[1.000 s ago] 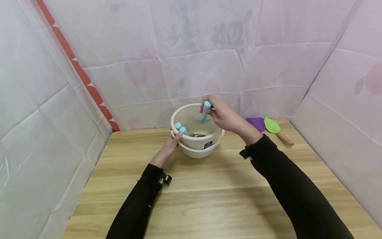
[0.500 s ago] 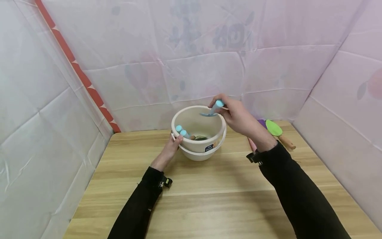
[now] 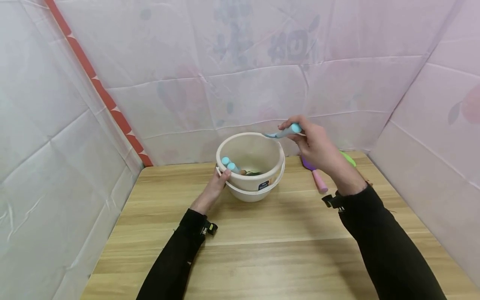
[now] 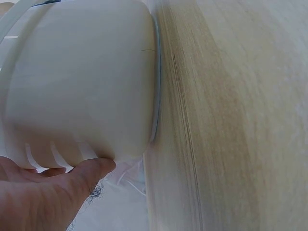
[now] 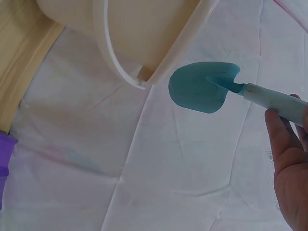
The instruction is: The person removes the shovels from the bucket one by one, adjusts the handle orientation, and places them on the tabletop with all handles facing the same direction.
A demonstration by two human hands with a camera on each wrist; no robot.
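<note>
Holding a small blue toy shovel (image 3: 282, 133) by its pale blue handle, the right hand (image 3: 318, 148) hovered above the far right edge of the white plastic bucket (image 3: 250, 166). Its grip was closed round the handle, fingers and thumb curled on it, and the shovel lay nearly level, its blade pointing left over the bucket's rim. From the right wrist view the blade (image 5: 202, 87) showed as a rounded teal scoop just beside the bucket's lip (image 5: 159, 57), clear of it and not touching, with the fingers (image 5: 288, 144) on the handle at the frame's right edge.

The left hand (image 3: 214, 187) rested against the near left side of the bucket, thumb up near the rim and the fingers round the wall. The left wrist view showed a thumb (image 4: 91, 169) pressed to the bucket's wall (image 4: 86, 82), so that grip was grasping the bucket. The bucket stood upright on the wooden surface (image 3: 262, 250), close to the back, its bail handle (image 3: 275, 180) hanging down around the front.

Inside the bucket, two more pale blue handles (image 3: 228, 163) leaned against the left wall, and some darker items lay at the bottom, too small to tell apart. Right of the bucket, partly behind the right hand, lay a purple toy spade with a pink handle (image 3: 318, 178) and a green one (image 3: 348, 158), both on the surface. Pale pink sheeting (image 3: 240, 62) closed in the sides and back.
</note>
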